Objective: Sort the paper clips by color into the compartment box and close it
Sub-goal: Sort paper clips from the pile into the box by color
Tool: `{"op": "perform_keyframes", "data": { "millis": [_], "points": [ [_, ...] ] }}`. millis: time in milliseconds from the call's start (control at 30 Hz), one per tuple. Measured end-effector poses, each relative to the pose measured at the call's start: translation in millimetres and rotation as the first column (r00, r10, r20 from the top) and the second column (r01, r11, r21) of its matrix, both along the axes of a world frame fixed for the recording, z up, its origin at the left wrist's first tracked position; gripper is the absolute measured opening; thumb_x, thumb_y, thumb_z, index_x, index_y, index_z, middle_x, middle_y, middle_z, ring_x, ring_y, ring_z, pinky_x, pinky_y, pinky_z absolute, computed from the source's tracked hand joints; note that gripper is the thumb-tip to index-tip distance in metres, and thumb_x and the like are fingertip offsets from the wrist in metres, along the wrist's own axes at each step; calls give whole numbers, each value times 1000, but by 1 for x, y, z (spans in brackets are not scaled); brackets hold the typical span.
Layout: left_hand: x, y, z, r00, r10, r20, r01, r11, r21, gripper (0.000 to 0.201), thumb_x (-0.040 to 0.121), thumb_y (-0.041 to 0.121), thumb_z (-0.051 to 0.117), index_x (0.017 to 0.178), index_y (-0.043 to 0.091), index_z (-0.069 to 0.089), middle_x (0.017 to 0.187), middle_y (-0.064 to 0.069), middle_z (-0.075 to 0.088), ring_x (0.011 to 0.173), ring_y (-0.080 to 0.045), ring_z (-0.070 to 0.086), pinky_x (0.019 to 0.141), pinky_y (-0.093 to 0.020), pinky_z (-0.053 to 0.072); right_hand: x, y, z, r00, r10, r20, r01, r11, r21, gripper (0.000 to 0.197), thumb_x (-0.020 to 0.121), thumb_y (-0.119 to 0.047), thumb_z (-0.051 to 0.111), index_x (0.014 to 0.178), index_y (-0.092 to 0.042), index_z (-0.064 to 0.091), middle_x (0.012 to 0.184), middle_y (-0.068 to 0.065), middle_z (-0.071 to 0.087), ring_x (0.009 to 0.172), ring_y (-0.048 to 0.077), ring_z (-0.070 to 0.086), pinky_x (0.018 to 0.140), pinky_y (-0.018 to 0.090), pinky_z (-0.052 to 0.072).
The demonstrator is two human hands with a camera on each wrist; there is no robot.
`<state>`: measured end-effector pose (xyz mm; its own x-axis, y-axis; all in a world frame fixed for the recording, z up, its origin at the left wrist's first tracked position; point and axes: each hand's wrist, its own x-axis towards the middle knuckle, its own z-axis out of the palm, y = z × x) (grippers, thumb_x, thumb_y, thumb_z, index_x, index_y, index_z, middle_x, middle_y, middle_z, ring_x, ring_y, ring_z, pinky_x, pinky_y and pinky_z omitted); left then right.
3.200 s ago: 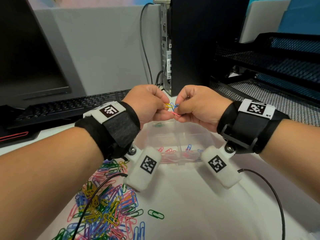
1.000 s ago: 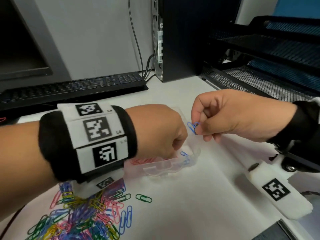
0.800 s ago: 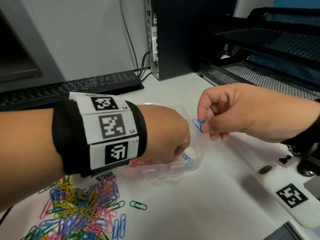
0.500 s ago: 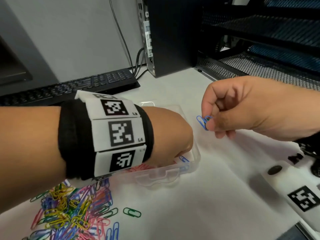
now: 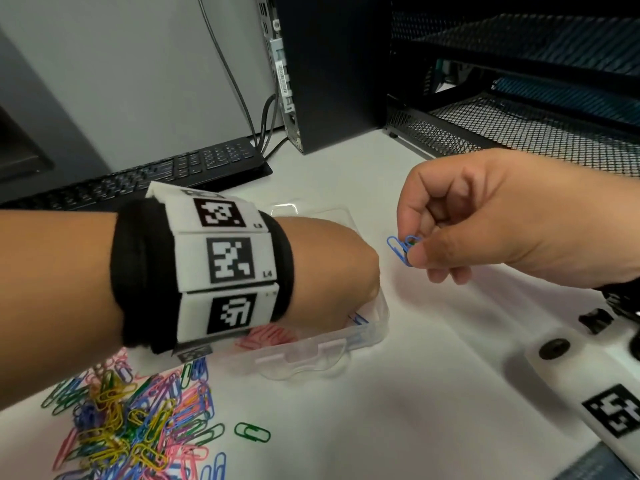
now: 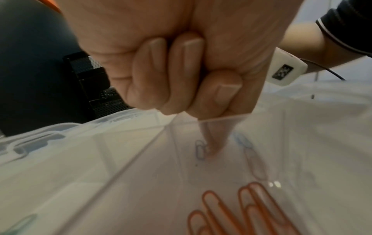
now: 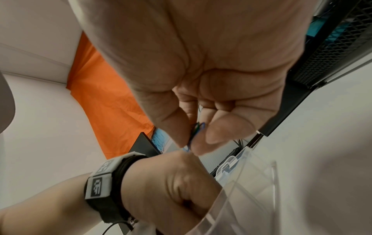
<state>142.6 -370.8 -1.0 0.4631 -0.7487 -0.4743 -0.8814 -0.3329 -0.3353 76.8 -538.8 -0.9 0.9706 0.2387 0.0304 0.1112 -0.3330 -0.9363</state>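
White desk (image 5: pixel 433 393), grey partition wall (image 5: pixel 138 81), black mesh trays (image 5: pixel 519 126), orange cloth (image 7: pixel 104 89)

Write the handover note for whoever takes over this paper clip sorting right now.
Left hand: down in the clear compartment box, fingers curled, one fingertip touching a blue clip on its floor.
Right hand: raised beside the box, pinching a blue clip with a green one.
Done: pink clips in one compartment, a few blue clips next to them.
Left: drop the held clips by color, sort the mixed pile and the lone green clip, close the box.
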Motion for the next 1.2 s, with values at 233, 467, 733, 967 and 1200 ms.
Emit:
{"op": "perform_keyframes", "data": {
  "millis": [233, 467, 733, 967, 1200],
  "points": [
    [19, 19, 27, 748, 284, -600, -541, 785, -303, 5, 73, 20, 76, 72, 17, 72, 51, 0, 58, 40, -8, 45, 46, -14, 40, 1, -5, 0, 999, -29, -14, 29, 999, -36, 15, 61, -10, 75, 73, -13, 67, 62, 13, 64, 53, 18, 64, 44, 27, 49],
    [32, 60, 41, 622, 345, -703, -663, 709, -240, 14, 64, 30, 81, 73, 20, 74, 58, -12, 58, 48, -17, 43, 51, -24, 38, 11, 16, 0, 997, 26, -68, -32, 996, -86, 15, 72, 2, 75, 74, -12, 68, 63, 11, 63, 54, 16, 62, 45, 25, 48],
    [19, 91, 34, 648, 391, -654, -680, 683, -265, 6, 74, 15, 76, 71, 20, 74, 57, -3, 64, 44, -5, 48, 47, -12, 40, 20, 46, 0, 991, 73, -114, -96, 974, -207, 11, 75, 0, 72, 80, -8, 66, 64, 10, 64, 56, 14, 63, 50, 25, 48],
    [15, 108, 23, 673, 385, -632, -690, 635, -348, 3, 76, 24, 74, 78, 26, 75, 59, -3, 66, 45, -5, 51, 52, -14, 42, 18, 46, 9, 998, -20, -58, 1, 953, -302, 10, 85, -6, 67, 93, -11, 71, 87, 16, 72, 58, 18, 62, 50, 31, 47],
    [16, 140, 42, 679, 348, -646, -712, 528, -463, 5, 77, 31, 75, 76, 26, 74, 49, -1, 60, 43, -9, 45, 45, -13, 37, -2, 37, 25, 991, -111, 70, 128, 930, -345, 20, 87, -2, 61, 85, -18, 73, 83, 5, 73, 58, 18, 61, 50, 32, 46]
  ]
}}
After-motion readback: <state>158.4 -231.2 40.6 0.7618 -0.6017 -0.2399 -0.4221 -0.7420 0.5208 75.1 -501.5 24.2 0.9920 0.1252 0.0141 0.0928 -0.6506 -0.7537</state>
